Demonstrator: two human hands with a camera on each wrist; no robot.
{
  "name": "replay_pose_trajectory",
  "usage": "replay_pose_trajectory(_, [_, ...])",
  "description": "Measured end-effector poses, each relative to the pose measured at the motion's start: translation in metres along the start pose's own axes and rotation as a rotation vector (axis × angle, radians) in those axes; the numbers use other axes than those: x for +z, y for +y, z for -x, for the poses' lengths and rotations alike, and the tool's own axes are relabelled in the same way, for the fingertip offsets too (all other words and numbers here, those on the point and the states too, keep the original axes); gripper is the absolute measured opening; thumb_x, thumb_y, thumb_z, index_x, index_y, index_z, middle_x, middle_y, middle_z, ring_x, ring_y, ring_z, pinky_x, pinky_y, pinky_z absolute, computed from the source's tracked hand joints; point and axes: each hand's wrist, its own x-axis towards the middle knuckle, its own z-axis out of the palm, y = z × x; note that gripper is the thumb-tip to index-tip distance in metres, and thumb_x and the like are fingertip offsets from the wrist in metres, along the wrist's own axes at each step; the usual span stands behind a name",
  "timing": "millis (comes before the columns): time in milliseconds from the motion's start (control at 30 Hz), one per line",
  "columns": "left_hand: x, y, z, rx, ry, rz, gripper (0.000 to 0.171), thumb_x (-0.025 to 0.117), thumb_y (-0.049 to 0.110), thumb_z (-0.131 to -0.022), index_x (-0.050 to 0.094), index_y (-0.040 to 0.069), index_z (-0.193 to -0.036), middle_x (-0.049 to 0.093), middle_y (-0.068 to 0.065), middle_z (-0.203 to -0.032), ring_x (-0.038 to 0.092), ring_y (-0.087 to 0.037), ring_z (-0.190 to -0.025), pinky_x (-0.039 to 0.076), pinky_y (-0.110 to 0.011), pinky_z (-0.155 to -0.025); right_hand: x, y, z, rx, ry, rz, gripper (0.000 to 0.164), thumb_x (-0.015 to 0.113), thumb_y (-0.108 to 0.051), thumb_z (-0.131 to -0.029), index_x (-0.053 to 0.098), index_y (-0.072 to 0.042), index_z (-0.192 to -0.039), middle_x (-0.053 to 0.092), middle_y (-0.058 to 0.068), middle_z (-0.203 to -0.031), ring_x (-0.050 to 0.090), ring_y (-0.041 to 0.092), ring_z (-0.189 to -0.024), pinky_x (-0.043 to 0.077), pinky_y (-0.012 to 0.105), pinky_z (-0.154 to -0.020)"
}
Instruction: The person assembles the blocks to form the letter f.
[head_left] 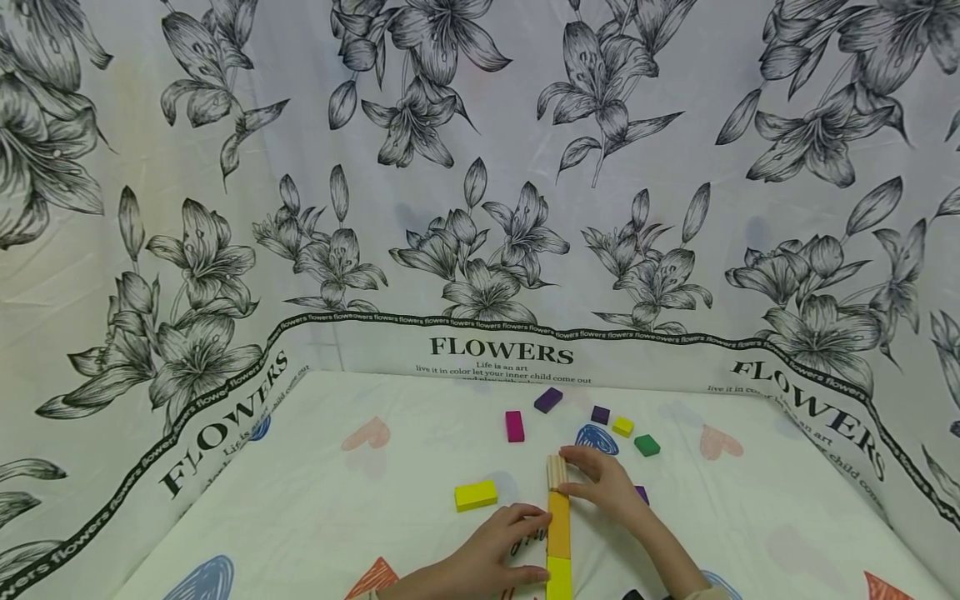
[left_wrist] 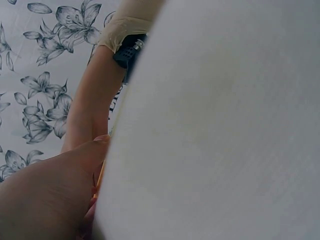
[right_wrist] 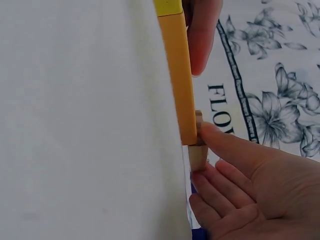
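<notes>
A straight row of blocks lies on the cloth in the head view: a yellow block (head_left: 558, 578) nearest, an orange block (head_left: 558, 525) beyond it, and a ridged, plain wooden block (head_left: 553, 472) at the far end. My right hand (head_left: 609, 485) pinches the wooden block between thumb and fingers, from its right side. Along the row's left side is my left hand (head_left: 491, 554), its fingertips right at the orange block and its thumb by the yellow one. The right wrist view shows the wooden block (right_wrist: 198, 157) at the orange block's end (right_wrist: 180, 80).
Left of the row lies another yellow block (head_left: 476, 496). Farther back are a magenta block (head_left: 514, 426), a purple block (head_left: 548, 400), a small dark purple block (head_left: 601, 414), a small yellow block (head_left: 622, 427) and a green block (head_left: 647, 445). A flower-printed curtain (head_left: 480, 142) stands behind.
</notes>
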Motion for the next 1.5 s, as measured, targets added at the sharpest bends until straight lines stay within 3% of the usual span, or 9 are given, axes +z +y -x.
replay_pose_trajectory(1200, [0.0003,0.0003,-0.0001,0.013,0.000,-0.020,0.063,0.063,0.051,-0.089,0.042,0.036,-0.146,0.043,0.015,-0.144,0.042,-0.003,-0.125,0.043,-0.033,-0.112,-0.0020,-0.0004,0.0009,-0.019,-0.042,0.084,0.052,0.077,-0.012,-0.083,0.058,-0.006,-0.131,0.062,0.014,-0.133,0.054,0.034,-0.129,0.046,0.048,-0.106])
replay_pose_trajectory(1500, [0.0000,0.0008,0.0004,0.008,0.002,-0.025,0.063,0.064,0.051,-0.089,0.042,0.035,-0.146,0.044,0.015,-0.143,0.042,-0.003,-0.125,0.043,-0.032,-0.112,-0.0034,-0.0003,0.0016,-0.068,-0.071,0.095,0.050,0.074,-0.011,-0.085,0.057,-0.004,-0.132,0.061,0.016,-0.134,0.053,0.036,-0.130,0.046,0.049,-0.106])
